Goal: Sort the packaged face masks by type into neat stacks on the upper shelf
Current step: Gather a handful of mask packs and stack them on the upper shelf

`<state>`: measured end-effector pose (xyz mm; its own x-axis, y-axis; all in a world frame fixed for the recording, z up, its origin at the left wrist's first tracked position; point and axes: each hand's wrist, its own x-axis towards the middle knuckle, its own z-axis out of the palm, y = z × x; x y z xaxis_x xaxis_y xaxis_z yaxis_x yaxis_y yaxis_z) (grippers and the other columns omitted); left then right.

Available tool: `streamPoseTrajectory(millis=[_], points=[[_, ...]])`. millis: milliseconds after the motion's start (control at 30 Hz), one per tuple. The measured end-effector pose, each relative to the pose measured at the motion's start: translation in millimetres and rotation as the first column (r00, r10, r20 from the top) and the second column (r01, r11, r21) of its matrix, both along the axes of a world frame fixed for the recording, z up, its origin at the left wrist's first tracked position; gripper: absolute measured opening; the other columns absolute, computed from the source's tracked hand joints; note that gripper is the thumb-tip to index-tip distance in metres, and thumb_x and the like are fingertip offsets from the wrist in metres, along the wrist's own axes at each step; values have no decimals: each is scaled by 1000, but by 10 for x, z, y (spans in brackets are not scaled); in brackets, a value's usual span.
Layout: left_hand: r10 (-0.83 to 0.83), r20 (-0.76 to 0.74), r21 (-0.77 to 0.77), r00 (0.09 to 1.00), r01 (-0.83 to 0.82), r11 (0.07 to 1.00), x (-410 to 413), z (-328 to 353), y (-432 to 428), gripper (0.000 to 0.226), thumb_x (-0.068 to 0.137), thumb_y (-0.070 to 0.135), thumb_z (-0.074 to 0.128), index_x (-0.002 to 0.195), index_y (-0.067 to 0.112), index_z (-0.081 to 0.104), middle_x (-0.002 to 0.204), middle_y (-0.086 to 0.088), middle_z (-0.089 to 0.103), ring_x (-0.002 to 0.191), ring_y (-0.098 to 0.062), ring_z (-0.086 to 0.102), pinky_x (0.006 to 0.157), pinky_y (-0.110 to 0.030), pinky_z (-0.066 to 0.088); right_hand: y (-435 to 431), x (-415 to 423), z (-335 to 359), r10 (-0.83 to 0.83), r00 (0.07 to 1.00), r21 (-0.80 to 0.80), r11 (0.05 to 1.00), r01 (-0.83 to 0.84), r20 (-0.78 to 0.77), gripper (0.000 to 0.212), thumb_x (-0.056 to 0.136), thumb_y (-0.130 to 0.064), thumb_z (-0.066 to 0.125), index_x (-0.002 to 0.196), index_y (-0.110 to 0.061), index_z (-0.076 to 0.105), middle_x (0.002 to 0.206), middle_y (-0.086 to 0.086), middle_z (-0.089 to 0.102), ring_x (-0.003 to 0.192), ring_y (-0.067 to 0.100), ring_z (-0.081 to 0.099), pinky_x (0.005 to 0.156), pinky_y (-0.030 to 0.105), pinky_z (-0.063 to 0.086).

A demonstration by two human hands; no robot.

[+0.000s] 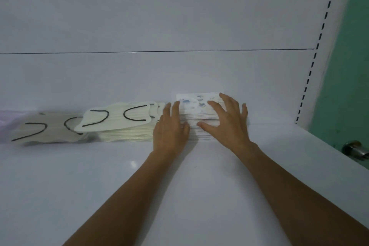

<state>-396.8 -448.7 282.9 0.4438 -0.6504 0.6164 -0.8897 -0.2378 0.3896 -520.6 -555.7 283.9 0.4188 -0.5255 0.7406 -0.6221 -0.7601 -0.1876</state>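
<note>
Head view: white shelf (99,185) and white back panel, green wall at frame right. Printed mask stack (196,110) sat centre-right, near the panel. Left hand (169,128) pressed flat against its left side; right hand (225,122) lay spread on top; neither clasped it. Cream mask stack (123,132) stood just left, top packet askew. Loose cream packets (40,130) lay far left. Judged: types separated, squaring unfinished.

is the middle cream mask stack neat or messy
Messy: the top cream mask with black ear loops sits skewed, overhanging the stack leftward.
</note>
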Motion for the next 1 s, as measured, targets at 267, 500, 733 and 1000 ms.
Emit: streamPoseTrajectory(millis=[267,500,733,1000], points=[[74,217,-160,973,-40,986,106,19,24,13,83,15,64,95,10,61,83,-8,65,68,-32,61,62,-37,46,-60,-99,-6,-25,996,52,998,21,88,57,78,-51,68,125,-19,58,142,6,42,134,24,34,112,53,14],[-93,211,-78,973,111,991,23,-29,26,41,79,37,40,102,13,62,85,-3,64,78,-26,61,66,-34,45,-68,-12,-28,10,999,-25,1000,-9,53,62,72,-52,72,122,-18,61,141,9,44,133,29,37,109,58,16],[-91,287,-55,954,111,992,31,-43,32,35,77,35,38,91,14,62,75,-1,63,66,-25,60,54,-30,41,-69,-35,-1,-10,1000,58,998,9,18,64,79,-56,62,132,-22,51,149,4,32,139,22,24,114,51,11],[-77,358,10,931,79,997,48,-39,46,34,73,33,42,85,14,67,72,-1,63,61,-24,60,51,-25,41,-40,-20,-9,-8,1000,101,995,6,17,51,92,-51,48,134,-23,51,149,4,34,139,23,25,113,52,11]])
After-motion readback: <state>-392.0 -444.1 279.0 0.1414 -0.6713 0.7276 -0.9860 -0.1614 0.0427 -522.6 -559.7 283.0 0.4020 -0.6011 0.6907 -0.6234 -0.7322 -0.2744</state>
